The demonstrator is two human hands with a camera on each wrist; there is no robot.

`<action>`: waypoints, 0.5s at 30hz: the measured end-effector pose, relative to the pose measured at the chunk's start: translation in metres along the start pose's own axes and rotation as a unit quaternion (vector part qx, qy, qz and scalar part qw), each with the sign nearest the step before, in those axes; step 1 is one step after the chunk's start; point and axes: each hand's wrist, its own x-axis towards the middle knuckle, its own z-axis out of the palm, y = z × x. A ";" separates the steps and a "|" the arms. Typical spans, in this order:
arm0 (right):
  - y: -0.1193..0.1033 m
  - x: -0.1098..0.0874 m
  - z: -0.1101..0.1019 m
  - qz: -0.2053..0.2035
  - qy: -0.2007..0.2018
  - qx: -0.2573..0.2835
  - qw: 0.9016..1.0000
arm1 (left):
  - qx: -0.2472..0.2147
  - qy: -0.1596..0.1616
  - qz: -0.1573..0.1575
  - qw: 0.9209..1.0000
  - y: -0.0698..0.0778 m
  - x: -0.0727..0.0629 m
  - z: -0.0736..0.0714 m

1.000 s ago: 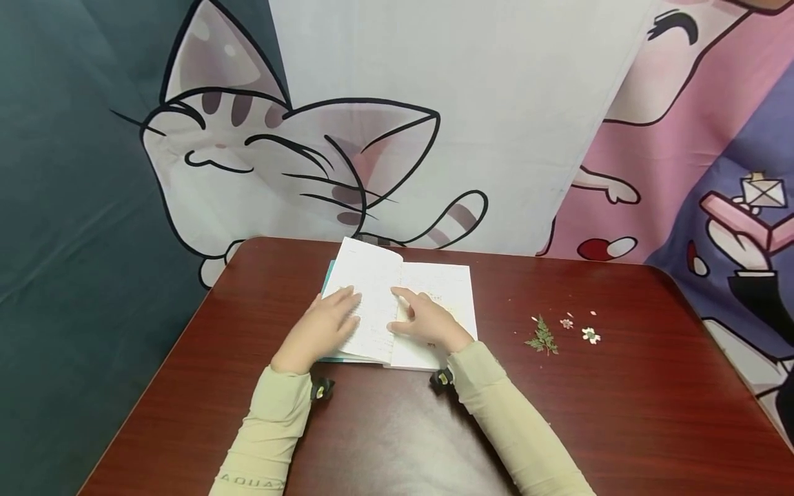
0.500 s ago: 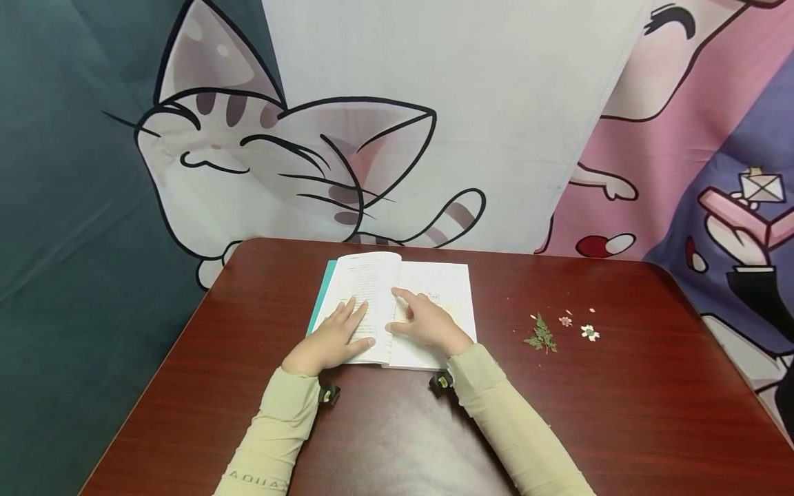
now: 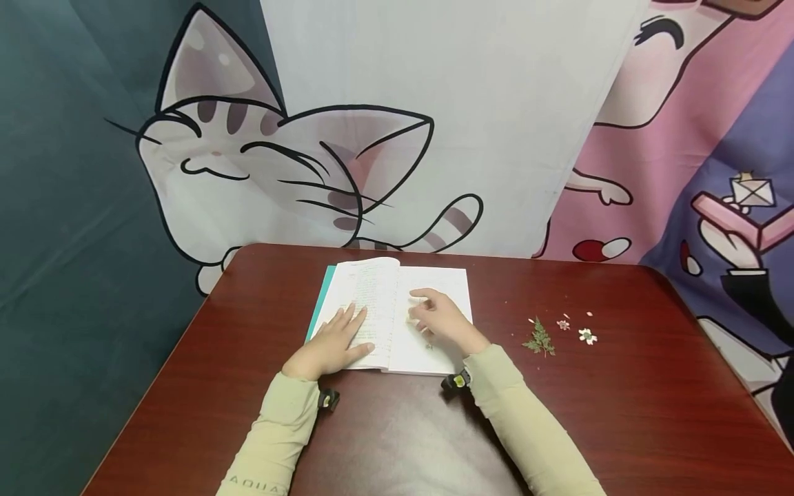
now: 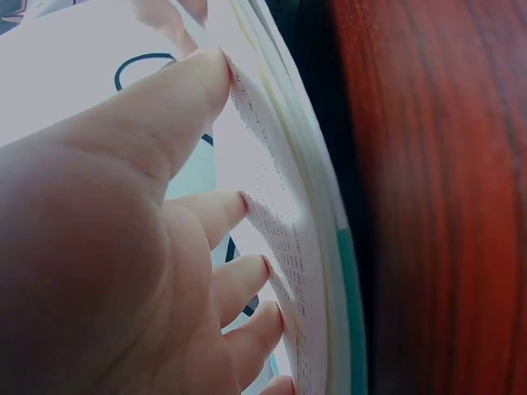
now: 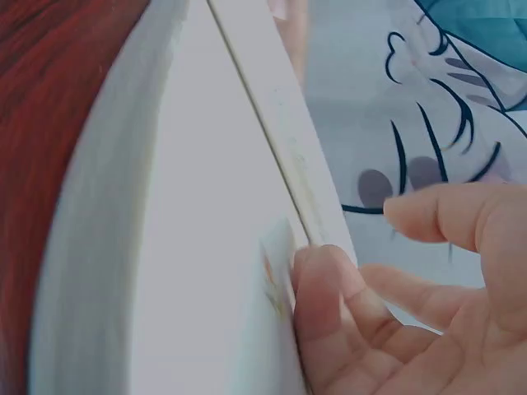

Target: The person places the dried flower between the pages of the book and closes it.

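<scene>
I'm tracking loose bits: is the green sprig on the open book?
No, the green sprig lies on the table, to the right of the open book.

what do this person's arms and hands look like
The left sleeve and right sleeve are pale yellow-green; the left carries dark lettering, apparently AQUA. The left wrist camera and right wrist camera are black with yellow patches. The left hand and right hand wear no gloves.

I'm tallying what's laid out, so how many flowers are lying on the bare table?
2, both right of the book: a white flower, and a smaller pinkish flower left of it, near the green sprig. Others could be hidden under the book.
</scene>
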 end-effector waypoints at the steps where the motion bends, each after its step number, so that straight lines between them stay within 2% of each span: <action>1: 0.000 -0.002 -0.003 -0.006 0.009 0.005 1.000 | 0.000 0.000 0.000 1.000 -0.001 -0.001 0.001; 5: 0.000 -0.012 -0.023 -0.045 0.028 -0.004 0.999 | -0.002 0.001 0.000 1.000 -0.001 -0.002 0.001; 8: 0.001 -0.022 -0.041 -0.066 0.034 -0.033 0.997 | -0.003 -0.002 -0.008 1.000 0.002 -0.002 -0.002; 11: 0.004 -0.032 -0.059 -0.072 0.056 -0.092 0.992 | -0.004 -0.003 -0.013 1.000 0.003 -0.003 -0.004; 15: 0.013 -0.046 -0.082 -0.071 0.089 -0.174 0.978 | -0.006 -0.005 -0.016 1.000 0.004 -0.005 -0.005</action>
